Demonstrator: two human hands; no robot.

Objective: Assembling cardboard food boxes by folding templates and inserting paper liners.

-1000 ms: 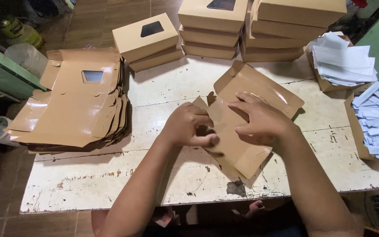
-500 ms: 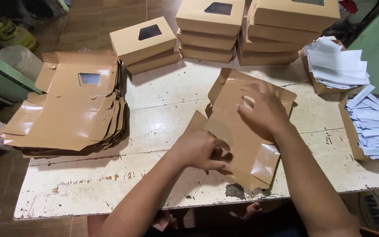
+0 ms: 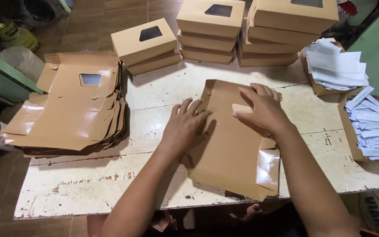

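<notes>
Nearest the person, a flat brown cardboard box blank [image 3: 231, 149] lies on the worn white table [image 3: 88, 184], its long axis running from the near table edge, where one corner hangs slightly over, away toward the stacks at the back, tilted a little to the left at its far end. A glossy fold-over flap [image 3: 268, 169] shows at its near right corner. Both hands press down on the blank from above, neither one pinching it: the left hand [image 3: 186, 127] lies with fingers spread flat on the blank's left edge, partly over the table, while the right hand [image 3: 262, 109] rests palm-down with fingers together on the far right part, over what seems to be the window cut-out. The two hands are about equally near the blank's middle, the right one reaching farther up its length. To the left, apart from the blank, sits a thick pile of unfolded blanks [image 3: 71, 109], the top one showing its clear window. On the right edge an open cardboard tray [image 3: 346, 127] holds loose white paper slips [image 3: 373, 125]; beyond it a second tray, mostly hidden, holds white folded sheets [image 3: 336, 66]. Farthest back stand assembled brown window boxes [image 3: 211, 28] in several stacks, closed, so their contents cannot be seen.
</notes>
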